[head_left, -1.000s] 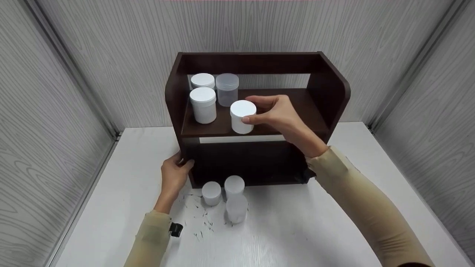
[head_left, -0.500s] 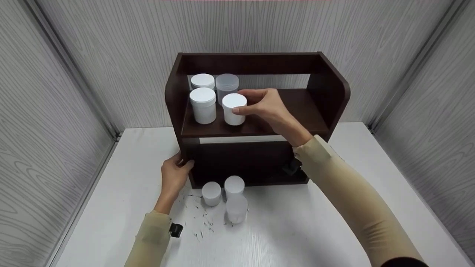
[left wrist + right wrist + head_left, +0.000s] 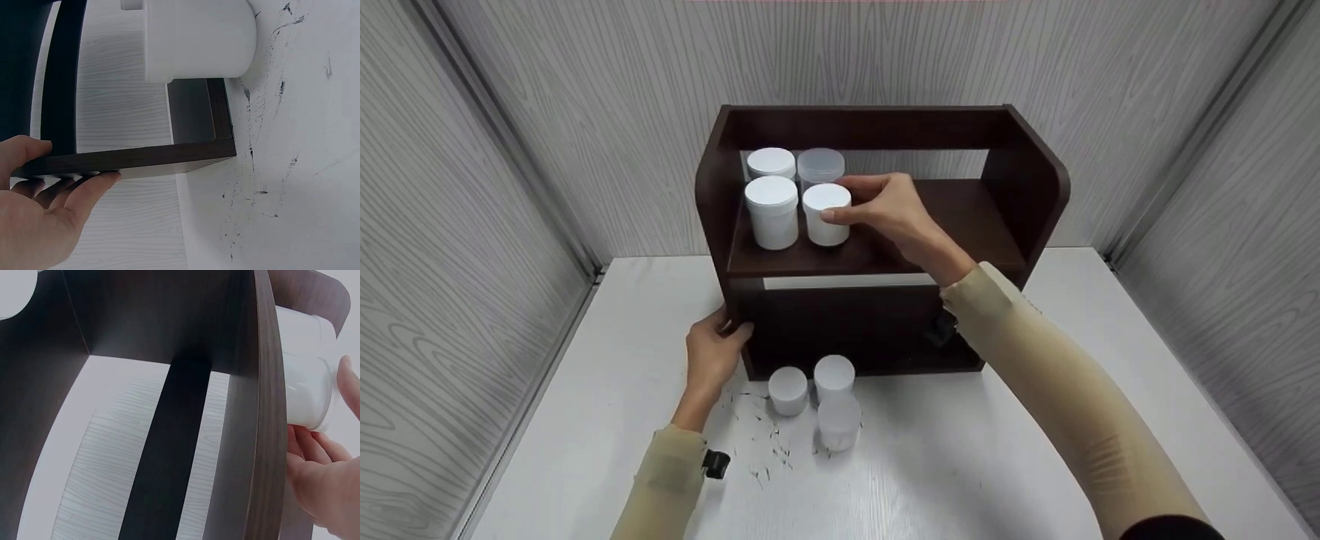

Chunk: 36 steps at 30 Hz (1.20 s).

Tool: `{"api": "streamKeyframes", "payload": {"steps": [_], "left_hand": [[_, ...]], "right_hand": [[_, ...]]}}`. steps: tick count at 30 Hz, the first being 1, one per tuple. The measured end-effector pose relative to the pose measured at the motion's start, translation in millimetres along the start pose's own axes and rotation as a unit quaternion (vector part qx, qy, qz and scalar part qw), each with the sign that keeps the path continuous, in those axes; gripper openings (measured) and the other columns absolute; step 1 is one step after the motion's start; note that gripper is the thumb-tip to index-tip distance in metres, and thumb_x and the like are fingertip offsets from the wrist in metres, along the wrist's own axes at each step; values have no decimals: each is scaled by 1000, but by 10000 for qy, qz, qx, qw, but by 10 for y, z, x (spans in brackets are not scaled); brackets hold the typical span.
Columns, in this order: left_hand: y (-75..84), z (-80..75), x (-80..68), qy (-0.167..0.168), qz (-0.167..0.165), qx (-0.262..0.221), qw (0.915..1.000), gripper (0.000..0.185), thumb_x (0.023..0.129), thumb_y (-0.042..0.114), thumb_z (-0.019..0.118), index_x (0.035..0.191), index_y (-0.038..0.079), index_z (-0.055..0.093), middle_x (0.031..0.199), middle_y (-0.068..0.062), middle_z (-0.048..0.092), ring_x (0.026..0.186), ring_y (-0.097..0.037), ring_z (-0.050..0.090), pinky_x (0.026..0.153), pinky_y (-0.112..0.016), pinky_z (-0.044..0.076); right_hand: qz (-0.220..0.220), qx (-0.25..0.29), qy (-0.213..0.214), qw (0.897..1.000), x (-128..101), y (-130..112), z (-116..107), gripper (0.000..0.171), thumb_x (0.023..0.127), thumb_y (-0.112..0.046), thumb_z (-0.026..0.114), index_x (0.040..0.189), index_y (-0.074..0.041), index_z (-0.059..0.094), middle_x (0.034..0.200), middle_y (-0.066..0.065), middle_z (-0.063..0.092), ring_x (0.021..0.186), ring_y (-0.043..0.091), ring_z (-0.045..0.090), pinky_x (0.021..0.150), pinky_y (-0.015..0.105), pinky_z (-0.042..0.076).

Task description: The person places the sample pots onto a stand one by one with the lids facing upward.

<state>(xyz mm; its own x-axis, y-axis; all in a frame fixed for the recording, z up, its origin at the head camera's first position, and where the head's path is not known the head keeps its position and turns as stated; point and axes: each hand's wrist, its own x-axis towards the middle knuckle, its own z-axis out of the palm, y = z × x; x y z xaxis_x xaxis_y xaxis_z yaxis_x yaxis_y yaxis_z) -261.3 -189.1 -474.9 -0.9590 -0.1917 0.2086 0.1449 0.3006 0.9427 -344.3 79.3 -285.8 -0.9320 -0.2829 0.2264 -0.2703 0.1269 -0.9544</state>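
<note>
- White jar stands upright on the upper board of the dark wooden shelf, left half, close to the board's front edge.
- Right hand grips the white jar from its right side: thumb on the near side of the lid rim, fingers curled round the far side.
- Second white jar just beside it on the left; whether the two touch cannot be told. Clear jar and another white jar stand behind, toward the back left corner.
- Left hand grips the lower left front edge of the shelf's side panel, thumb in front, fingers wrapped behind.
- Since a second ago: the held jar has gone left and back along the board, from mid-board to beside the second white jar. Left hand unchanged.
- Three small jars clustered on the white table before the shelf's front edge, amid dark scuff marks.
- No readable writing or labels on any jar.
</note>
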Motion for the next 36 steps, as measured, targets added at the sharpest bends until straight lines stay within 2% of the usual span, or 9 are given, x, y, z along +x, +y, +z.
{"api": "streamKeyframes", "payload": {"steps": [12, 19, 30, 36], "left_hand": [[-10, -2, -2, 17, 84, -76, 9999, 51, 99, 6, 69, 144, -11, 55, 140, -27, 62, 125, -39, 65, 98, -39, 58], [-2, 2, 2, 62, 89, -80, 9999, 48, 98, 6, 69, 142, -10, 58, 138, -26, 64, 124, -38, 66, 97, -36, 59], [-4, 12, 9, 86, -9, -84, 9999, 53, 97, 4, 69, 145, -12, 54, 141, -30, 60, 126, -42, 63, 100, -40, 57], [1, 5, 10, 95, 6, -36, 9999, 51, 98, 6, 69, 144, -11, 55, 140, -28, 61, 125, -41, 64, 100, -41, 58]], "right_hand": [[102, -80, 37, 9999, 45, 22, 23, 57, 77, -13, 97, 129, -2, 74, 118, 8, 77, 114, 21, 69, 99, 31, 56], [63, -127, 89, 9999, 57, 22, 29, 58, 77, -14, 97, 129, -2, 74, 123, 7, 76, 121, 19, 65, 100, 30, 56], [96, -90, 103, 9999, 52, 43, 29, 53, 76, -13, 97, 125, -3, 77, 117, 8, 77, 111, 21, 70, 99, 30, 56], [124, -45, 83, 9999, 41, 48, 19, 56, 77, -13, 97, 127, -2, 76, 118, 7, 77, 111, 20, 70, 99, 30, 56]]}}
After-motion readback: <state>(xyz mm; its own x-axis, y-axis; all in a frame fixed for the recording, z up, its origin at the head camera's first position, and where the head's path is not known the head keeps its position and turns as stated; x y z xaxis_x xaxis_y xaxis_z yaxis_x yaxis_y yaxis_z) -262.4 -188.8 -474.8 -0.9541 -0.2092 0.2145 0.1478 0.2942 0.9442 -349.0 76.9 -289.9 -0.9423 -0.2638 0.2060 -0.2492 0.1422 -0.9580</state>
